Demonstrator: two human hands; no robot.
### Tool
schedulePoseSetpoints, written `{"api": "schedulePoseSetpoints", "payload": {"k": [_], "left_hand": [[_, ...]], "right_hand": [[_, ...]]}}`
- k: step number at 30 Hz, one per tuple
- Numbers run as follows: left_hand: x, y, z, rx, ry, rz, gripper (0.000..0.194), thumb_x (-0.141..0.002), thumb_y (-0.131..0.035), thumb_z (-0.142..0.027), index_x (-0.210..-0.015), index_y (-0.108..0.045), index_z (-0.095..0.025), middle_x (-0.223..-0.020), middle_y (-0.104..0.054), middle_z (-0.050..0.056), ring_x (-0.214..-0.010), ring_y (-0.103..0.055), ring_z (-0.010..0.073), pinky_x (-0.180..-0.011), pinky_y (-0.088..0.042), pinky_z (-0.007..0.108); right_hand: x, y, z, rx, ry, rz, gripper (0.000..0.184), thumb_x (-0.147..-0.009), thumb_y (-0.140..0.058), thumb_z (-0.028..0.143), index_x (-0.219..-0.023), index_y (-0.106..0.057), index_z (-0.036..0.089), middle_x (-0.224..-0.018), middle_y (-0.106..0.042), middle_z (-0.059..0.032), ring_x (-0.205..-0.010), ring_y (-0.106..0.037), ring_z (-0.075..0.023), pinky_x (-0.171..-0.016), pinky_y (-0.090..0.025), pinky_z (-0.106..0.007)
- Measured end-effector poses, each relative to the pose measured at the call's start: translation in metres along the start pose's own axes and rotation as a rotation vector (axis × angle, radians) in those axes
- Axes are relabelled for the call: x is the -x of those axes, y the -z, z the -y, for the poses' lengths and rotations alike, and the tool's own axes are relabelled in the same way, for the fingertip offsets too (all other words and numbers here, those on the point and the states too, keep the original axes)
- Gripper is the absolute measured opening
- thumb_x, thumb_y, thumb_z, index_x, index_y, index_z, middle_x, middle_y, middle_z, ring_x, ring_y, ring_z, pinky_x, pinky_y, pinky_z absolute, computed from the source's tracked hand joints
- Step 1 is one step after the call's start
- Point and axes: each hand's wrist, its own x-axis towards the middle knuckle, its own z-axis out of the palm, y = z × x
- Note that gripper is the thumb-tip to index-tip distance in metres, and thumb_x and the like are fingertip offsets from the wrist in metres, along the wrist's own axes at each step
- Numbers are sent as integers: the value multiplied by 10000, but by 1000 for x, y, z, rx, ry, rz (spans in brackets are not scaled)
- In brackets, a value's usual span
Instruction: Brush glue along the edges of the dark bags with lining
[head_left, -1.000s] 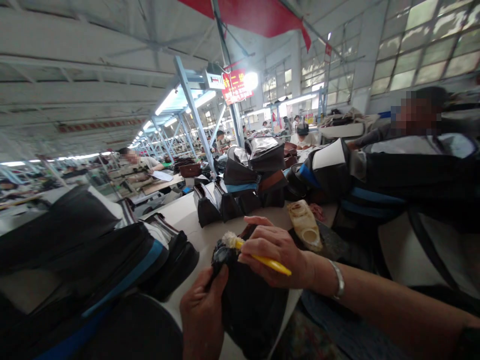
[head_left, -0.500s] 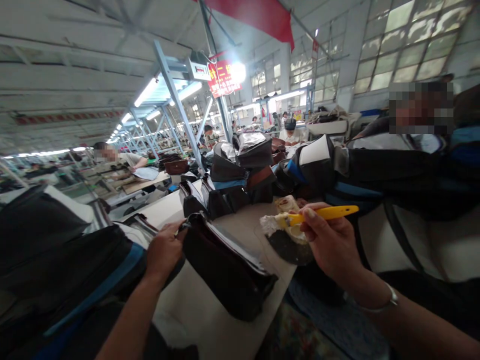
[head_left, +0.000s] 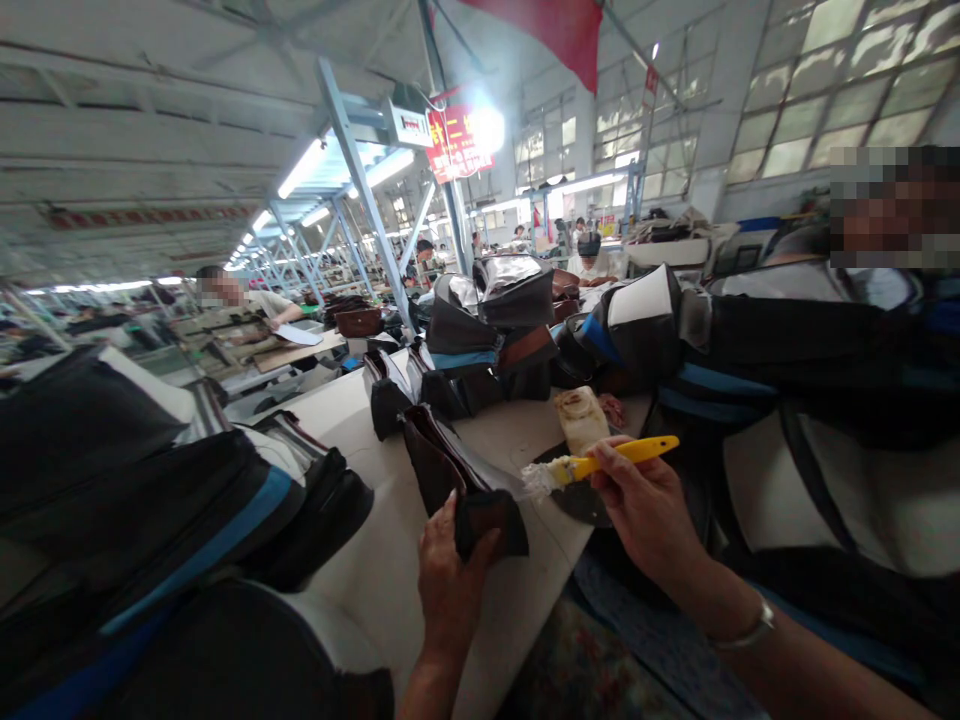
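Note:
My left hand (head_left: 452,575) grips the near end of a dark bag piece (head_left: 431,462), thumb on one side and fingers on the other. The piece stands on the pale worktable (head_left: 495,640) with its brown inner side and a grey-white layer showing along the open top. My right hand (head_left: 651,505) pinches a yellow-handled brush (head_left: 637,449) whose bristles are thick with whitish paste. The bristles point left, just right of the bag piece. Behind the brush lies a stained whitish container (head_left: 582,412), beside a dark round mat (head_left: 577,503).
Black bag pieces with blue strips are heaped at left (head_left: 202,530) and on the right (head_left: 780,335). Several small dark pieces (head_left: 450,392) stand in a row at the table's back. A person (head_left: 892,205) is at far right; another (head_left: 259,305) works at left.
My left hand has moved from the bag piece's far left corner to its near end, and the piece has turned. The brush has tilted less and come slightly lower.

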Motion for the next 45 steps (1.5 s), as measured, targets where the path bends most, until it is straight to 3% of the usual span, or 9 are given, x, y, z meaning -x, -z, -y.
{"api": "schedulePoseSetpoints", "payload": {"k": [4, 7, 9, 12, 17, 23, 28, 33, 45], "left_hand": [[-6, -11, -10, 39, -62, -37, 389, -885, -603, -487, -1101, -659, -168, -1048, -574, 80, -987, -579, 239, -903, -492, 393], [-12, -4, -18, 93, -91, 6, 330, -916, -558, -474, -795, -650, -181, -856, -556, 35, -808, -579, 189, -756, -499, 311], [-14, 4, -26, 120, -113, 42, 306, -902, -587, -459, -772, -652, -189, -829, -566, 21, -787, -582, 175, -743, -491, 285], [-14, 16, -40, 136, -122, 63, 262, -882, -625, -433, -785, -659, -192, -821, -582, 9, -790, -588, 166, -755, -484, 267], [-11, 32, -54, 147, -90, 89, 272, -883, -620, -431, -765, -649, -188, -772, -563, -3, -725, -582, 154, -690, -475, 250], [-10, 36, -51, 163, -33, 164, 282, -872, -619, -446, -767, -651, -186, -791, -557, 10, -756, -582, 172, -714, -470, 262], [-11, 40, -51, 173, -16, 164, 290, -878, -620, -458, -768, -630, -190, -794, -551, 4, -766, -569, 168, -732, -462, 259], [-10, 44, -49, 121, -61, 235, 273, -900, -599, -460, -842, -654, -199, -812, -572, 3, -779, -588, 170, -737, -462, 269], [12, 14, -40, -378, -514, -174, 216, -969, -532, -261, -1142, -607, -155, -903, -619, 75, -783, -626, 189, -709, -512, 285]], "right_hand": [[3, -13, -2, 133, 88, 144, 220, -818, -771, 368, -902, -663, 196, -646, -571, 35, -527, -459, -45, -450, -328, -151], [2, -26, 5, 346, 311, 285, 131, -896, -682, 335, -909, -657, 207, -678, -576, 27, -583, -506, -75, -524, -409, -189], [1, -38, 6, 497, 513, 410, 75, -917, -644, 281, -894, -656, 210, -763, -614, 6, -733, -595, -117, -717, -505, -254], [-3, -56, -1, 623, 765, 666, 23, -915, -619, 216, -895, -630, 213, -816, -657, -3, -826, -634, -151, -973, -482, -375], [-19, -68, -7, 791, 910, 949, 40, -927, -565, 214, -889, -578, 208, -761, -647, 3, -697, -601, -141, -948, -513, -416], [-17, -67, 21, 939, 1081, 924, 52, -901, -580, 180, -894, -553, 224, -750, -652, 15, -667, -603, -137, -1005, -497, -444], [-12, -63, 12, 854, 1002, 1051, 45, -916, -581, 209, -949, -557, 228, -793, -676, 8, -715, -635, -139, -1006, -502, -436], [-16, -53, 19, 944, 985, 953, 62, -889, -583, 178, -886, -543, 226, -749, -634, 19, -694, -610, -143, -1012, -499, -464], [-20, -67, 49, 979, 942, 863, 81, -938, -560, 239, -859, -557, 222, -778, -640, 0, -794, -643, -160, -971, -512, -396]]}}
